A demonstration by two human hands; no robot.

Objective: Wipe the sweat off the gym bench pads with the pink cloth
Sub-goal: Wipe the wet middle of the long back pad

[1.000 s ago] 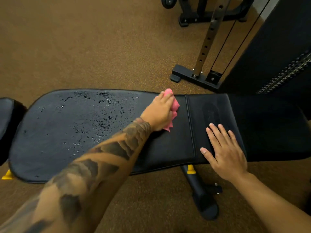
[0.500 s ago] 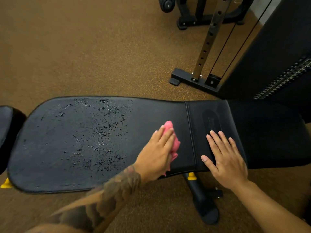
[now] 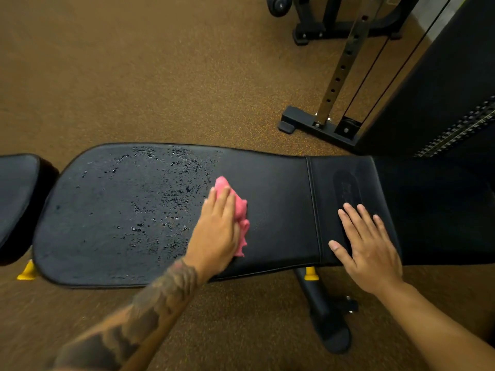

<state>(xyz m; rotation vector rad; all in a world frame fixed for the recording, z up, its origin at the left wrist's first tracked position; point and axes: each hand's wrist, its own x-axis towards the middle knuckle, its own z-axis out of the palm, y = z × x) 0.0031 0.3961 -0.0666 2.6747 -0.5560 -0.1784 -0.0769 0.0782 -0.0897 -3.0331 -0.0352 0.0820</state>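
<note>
The fingers (image 3: 223, 202) of the left hand (image 3: 218, 231) lie straight and close together, pressing the pink cloth (image 3: 239, 210) flat on the long bench pad (image 3: 276, 199); the cloth is bunched beneath the palm and shows only along the hand's 1 to 4 o'clock edge, so how much of it is under the hand cannot be told. The right hand (image 3: 368, 245) is released, fingers spread and flat on the stitched panel (image 3: 334, 210) at the pad's 3 o'clock end, grasping nothing.

The floor (image 3: 134, 76) is speckled brown and fills most of the view. The long bench pad runs from 9 to 3 o'clock; its 3 o'clock end fades into shadow, and a dark upright block (image 3: 442, 89) at 2 o'clock is too dark to identify. Sweat droplets (image 3: 160, 199) speckle the pad's 9 o'clock half, beginning just at the fingertips; the part at 3 o'clock of the cloth looks dry. A second pad (image 3: 18, 199) at 9 o'clock is cut off by the frame edge. The perforated steel post (image 3: 340, 73) with its cables at 1 o'clock runs out of the top. The bench leg (image 3: 324, 311) at 5 o'clock is partly hidden under the pad.

An oval embossed mark (image 3: 345, 186) sits on the panel just beyond the right fingertips; its writing cannot be read.
</note>
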